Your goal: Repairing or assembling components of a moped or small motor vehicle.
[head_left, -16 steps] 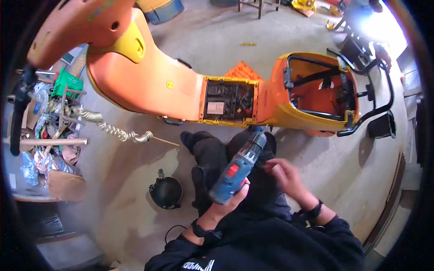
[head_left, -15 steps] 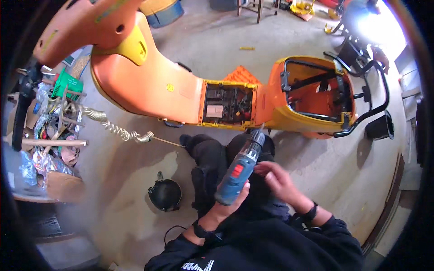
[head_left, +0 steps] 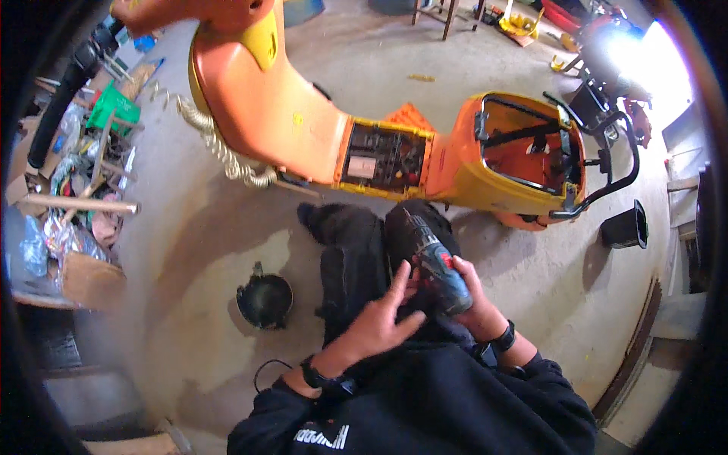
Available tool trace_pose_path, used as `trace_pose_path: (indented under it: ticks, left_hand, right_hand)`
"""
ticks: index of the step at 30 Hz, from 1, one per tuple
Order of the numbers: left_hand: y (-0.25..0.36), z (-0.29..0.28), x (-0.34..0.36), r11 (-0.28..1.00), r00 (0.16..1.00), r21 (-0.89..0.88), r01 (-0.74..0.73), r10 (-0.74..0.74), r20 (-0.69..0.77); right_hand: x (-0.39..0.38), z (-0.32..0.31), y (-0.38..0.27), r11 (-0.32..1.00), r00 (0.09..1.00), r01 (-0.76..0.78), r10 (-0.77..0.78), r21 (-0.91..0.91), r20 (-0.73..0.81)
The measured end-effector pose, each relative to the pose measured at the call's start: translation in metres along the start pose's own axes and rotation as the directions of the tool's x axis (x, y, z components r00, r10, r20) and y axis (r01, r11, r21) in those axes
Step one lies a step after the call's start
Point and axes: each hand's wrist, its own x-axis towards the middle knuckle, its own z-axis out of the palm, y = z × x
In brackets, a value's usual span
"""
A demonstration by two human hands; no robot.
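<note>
My right hand (head_left: 475, 299) is wrapped round a blue cordless drill (head_left: 442, 274) with a red switch, its chuck angled up over my dark-clad legs (head_left: 349, 227). My left hand (head_left: 384, 322) is just left of the drill, fingers apart, the index finger reaching toward the tool. Beyond my feet lies an orange and yellow scooter (head_left: 265, 114), with an open compartment (head_left: 383, 158) of dark components and a pale block in its middle and an open bay (head_left: 494, 163) at the right.
A black bowl (head_left: 264, 302) sits on the floor at left, a cluttered pile (head_left: 76, 235) beyond it. A coiled cream hose (head_left: 220, 152) lies by the scooter, a black bin (head_left: 623, 227) at right. A stool (head_left: 447, 19) stands at the back.
The drill has passed from my left hand to my right and moved rightward, tilting the other way. My left hand has let go and opened. The view has shifted slightly.
</note>
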Motion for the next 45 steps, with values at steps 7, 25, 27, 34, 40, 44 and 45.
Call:
trace_pose_path:
  ticks: [7,25,27,34,40,44,45]
  left_hand:
    - [-0.083,0.006,0.025,0.62,0.902,-0.759,0.201,-0.42,-0.104]
    - [-0.042,-0.004,0.065,-0.174,0.938,-0.967,0.186,-0.26,0.228]
    - [-0.042,-0.01,0.063,-0.191,0.94,-0.965,0.179,-0.255,0.225]
    - [-0.049,-0.024,0.054,0.025,0.936,-0.98,0.199,-0.3,0.182]
    - [-0.048,-0.021,0.043,0.05,0.945,-0.973,0.226,-0.253,0.206]
    - [-0.055,-0.015,0.049,-0.018,0.957,-0.98,0.2,-0.213,0.199]
    - [-0.055,-0.014,0.051,-0.001,0.957,-0.98,0.201,-0.213,0.196]
  right_hand:
    - [0.004,-0.008,0.031,0.994,0.984,-0.1,0.091,0.047,0.153]
    - [0.001,-0.007,0.071,0.494,0.917,0.394,-0.152,-0.775,0.37]
    - [0.003,0.003,0.071,0.516,0.912,0.409,-0.259,-0.753,0.319]
    - [0.014,0.024,0.061,0.262,0.89,0.424,-0.3,-0.867,0.344]
    - [0.018,0.001,0.073,0.296,0.902,0.429,-0.183,-0.854,0.39]
    - [0.023,-0.015,0.079,0.373,0.907,0.42,-0.153,-0.827,0.391]
    - [0.023,-0.017,0.079,0.393,0.911,0.411,-0.14,-0.823,0.388]
